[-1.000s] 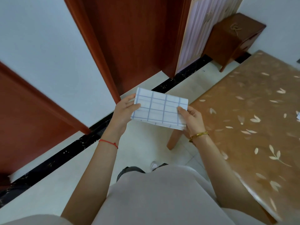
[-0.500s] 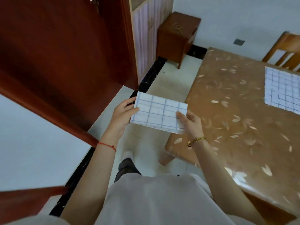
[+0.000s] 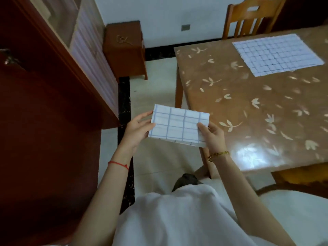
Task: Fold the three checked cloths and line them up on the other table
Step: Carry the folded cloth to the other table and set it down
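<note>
The table (image 3: 239,114) beside the held folded cloth (image 3: 177,126) bears a spread cloth (image 3: 276,54).

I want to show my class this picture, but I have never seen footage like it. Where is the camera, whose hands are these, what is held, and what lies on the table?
No machine here: a person wears a wide-angle camera on the head, looking down at their own arms. The left hand and right hand each pinch an end of a folded checked cloth, held in the air beside the table. On the table an unfolded checked cloth lies flat, near a wooden chair.
</note>
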A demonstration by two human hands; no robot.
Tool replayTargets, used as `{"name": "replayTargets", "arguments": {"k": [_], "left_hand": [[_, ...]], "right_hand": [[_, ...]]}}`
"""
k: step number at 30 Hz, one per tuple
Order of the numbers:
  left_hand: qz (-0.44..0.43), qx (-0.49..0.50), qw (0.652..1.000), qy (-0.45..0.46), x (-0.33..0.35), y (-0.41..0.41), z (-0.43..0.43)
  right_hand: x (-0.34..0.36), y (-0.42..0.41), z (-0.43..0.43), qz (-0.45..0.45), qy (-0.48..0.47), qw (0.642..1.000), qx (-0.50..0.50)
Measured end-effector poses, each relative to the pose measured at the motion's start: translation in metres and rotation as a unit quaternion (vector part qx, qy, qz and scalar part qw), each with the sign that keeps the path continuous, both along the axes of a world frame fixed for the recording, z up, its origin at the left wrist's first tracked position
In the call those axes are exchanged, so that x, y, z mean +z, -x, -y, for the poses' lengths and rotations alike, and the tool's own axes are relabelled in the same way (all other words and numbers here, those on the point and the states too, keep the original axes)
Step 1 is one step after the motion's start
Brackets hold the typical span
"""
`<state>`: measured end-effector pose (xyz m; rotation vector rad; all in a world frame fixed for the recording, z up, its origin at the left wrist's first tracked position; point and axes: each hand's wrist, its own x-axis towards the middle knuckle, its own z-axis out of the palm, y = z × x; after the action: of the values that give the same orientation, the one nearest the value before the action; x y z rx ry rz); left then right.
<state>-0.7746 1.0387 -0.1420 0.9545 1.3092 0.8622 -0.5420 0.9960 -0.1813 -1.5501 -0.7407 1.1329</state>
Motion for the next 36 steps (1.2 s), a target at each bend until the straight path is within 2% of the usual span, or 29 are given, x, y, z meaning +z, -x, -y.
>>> {"name": "replayTargets", "arguments": {"k": [5,13,21,31,36], "left_hand": [[-0.012,-0.097,0.995,0.004,-0.006,-0.008,-0.051],[-0.017,-0.226,0.974,0.009,-0.019,-0.069,-0.133],[-0.035,-0.334,0.942,0.005,-0.030,-0.144,-0.194],[-0.076,-0.421,0.903,0.033,-0.063,-0.210,-0.217],[-0.087,-0.468,0.878,0.059,-0.089,-0.234,-0.225]], "right_hand": [[0.001,0.004,-0.007,-0.016,-0.005,0.994,-0.107],[-0.016,-0.021,-0.028,-0.021,0.024,0.969,-0.246],[-0.019,-0.063,-0.050,-0.014,0.049,0.941,-0.335],[-0.040,-0.080,-0.036,-0.035,0.090,0.891,-0.443],[-0.058,-0.076,-0.031,-0.049,0.129,0.873,-0.468]]}}
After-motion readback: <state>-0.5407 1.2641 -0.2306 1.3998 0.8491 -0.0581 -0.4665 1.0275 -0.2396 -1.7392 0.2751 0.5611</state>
